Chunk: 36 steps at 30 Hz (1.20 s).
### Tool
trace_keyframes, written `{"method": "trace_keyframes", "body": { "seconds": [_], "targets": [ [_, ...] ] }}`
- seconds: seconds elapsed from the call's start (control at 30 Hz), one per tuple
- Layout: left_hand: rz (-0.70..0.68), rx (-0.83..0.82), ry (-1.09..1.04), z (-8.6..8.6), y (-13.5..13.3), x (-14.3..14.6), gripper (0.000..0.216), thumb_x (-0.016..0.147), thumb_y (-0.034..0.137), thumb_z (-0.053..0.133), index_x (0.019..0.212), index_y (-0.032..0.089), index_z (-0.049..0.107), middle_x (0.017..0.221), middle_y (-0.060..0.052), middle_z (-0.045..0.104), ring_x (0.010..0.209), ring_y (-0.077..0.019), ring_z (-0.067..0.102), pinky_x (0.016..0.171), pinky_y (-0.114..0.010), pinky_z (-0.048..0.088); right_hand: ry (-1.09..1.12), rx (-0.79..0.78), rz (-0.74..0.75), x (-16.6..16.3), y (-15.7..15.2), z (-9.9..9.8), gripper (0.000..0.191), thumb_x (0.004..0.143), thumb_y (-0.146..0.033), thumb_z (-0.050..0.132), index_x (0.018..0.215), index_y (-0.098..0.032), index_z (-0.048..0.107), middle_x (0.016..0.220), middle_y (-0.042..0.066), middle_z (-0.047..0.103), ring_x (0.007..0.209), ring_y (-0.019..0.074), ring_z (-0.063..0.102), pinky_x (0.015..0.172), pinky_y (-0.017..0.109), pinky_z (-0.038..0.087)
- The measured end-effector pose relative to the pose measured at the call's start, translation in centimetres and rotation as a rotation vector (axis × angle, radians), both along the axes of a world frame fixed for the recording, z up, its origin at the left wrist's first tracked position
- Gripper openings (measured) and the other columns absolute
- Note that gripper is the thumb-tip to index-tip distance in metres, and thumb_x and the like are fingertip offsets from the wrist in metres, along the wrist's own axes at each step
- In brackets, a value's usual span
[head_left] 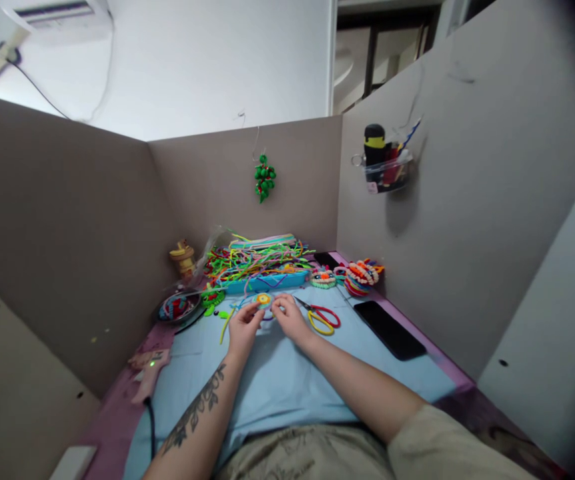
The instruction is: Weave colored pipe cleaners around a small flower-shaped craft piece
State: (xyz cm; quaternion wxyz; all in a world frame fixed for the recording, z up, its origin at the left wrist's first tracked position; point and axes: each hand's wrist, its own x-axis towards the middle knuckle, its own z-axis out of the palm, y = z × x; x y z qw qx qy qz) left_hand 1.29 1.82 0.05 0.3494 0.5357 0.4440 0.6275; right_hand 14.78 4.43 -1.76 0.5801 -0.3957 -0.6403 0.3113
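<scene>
My left hand (243, 327) and my right hand (290, 319) meet over the light blue cloth (277, 380), both pinching a small yellow and orange pipe-cleaner piece (263, 300) with purple strands under it. A yellow-green pipe cleaner (226, 325) lies just left of my left hand. Red and yellow scissors (321, 317) lie right of my right hand, not touched.
A blue tray (262, 283) heaped with coloured pipe cleaners stands behind the hands. Finished pipe-cleaner figures (356, 275) sit at the back right, a black phone (388, 328) at right, a bowl (177, 308) and a glue gun (148, 371) at left. Grey partition walls enclose the desk.
</scene>
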Motion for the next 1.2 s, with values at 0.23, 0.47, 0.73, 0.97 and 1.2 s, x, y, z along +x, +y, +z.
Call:
{"method": "trace_keyframes", "body": {
  "seconds": [0.23, 0.47, 0.73, 0.97, 1.2],
  "targets": [
    [-0.031, -0.020, 0.051, 0.7, -0.4, -0.1, 0.032, 0.066, 0.034, 0.068, 0.091, 0.014, 0.070, 0.065, -0.002, 0.064, 0.046, -0.0078, 0.048, 0.043, -0.020, 0.041, -0.044, 0.006, 0.012, 0.2, -0.4, 0.3, 0.015, 0.079, -0.028, 0.050, 0.073, -0.019, 0.061, 0.100, 0.006, 0.046, 0.097, 0.0174, 0.049, 0.075, 0.027, 0.046],
    [0.003, -0.053, -0.010, 0.2, 0.1, -0.4, 0.034, 0.064, 0.034, 0.069, 0.091, 0.014, 0.070, 0.060, 0.000, 0.061, 0.044, -0.0064, 0.043, 0.041, -0.018, 0.036, -0.064, 0.046, -0.001, 0.2, -0.1, 0.1, 0.012, 0.076, -0.025, 0.053, 0.072, -0.020, 0.064, 0.090, 0.004, 0.048, 0.089, 0.0171, 0.051, 0.075, 0.028, 0.045],
    [-0.060, -0.089, -0.051, -0.3, 0.6, -0.5, 0.034, 0.062, 0.034, 0.072, 0.089, 0.014, 0.070, 0.054, 0.002, 0.057, 0.042, -0.0051, 0.041, 0.040, -0.018, 0.033, 0.014, -0.028, -0.011, 0.6, -0.1, 0.5, 0.009, 0.071, -0.026, 0.056, 0.070, -0.018, 0.058, 0.067, 0.000, 0.056, 0.065, 0.0141, 0.052, 0.062, 0.026, 0.043],
    [-0.063, -0.089, -0.029, 0.4, 0.0, -0.1, 0.031, 0.060, 0.031, 0.072, 0.086, 0.013, 0.071, 0.057, 0.000, 0.060, 0.043, -0.0065, 0.043, 0.041, -0.019, 0.036, 0.069, -0.105, 0.040, 0.5, 0.0, 0.5, 0.014, 0.070, -0.029, 0.054, 0.070, -0.017, 0.060, 0.064, -0.001, 0.060, 0.062, 0.0139, 0.053, 0.063, 0.026, 0.043],
    [-0.046, -0.042, 0.063, 0.3, -0.4, 0.1, 0.029, 0.064, 0.034, 0.069, 0.087, 0.015, 0.072, 0.064, -0.003, 0.065, 0.046, -0.0087, 0.048, 0.044, -0.020, 0.039, 0.268, -0.240, 0.111, -0.1, 0.2, 0.0, 0.016, 0.067, -0.031, 0.058, 0.071, -0.017, 0.065, 0.065, 0.000, 0.063, 0.063, 0.0151, 0.056, 0.064, 0.027, 0.044]
  ]
}}
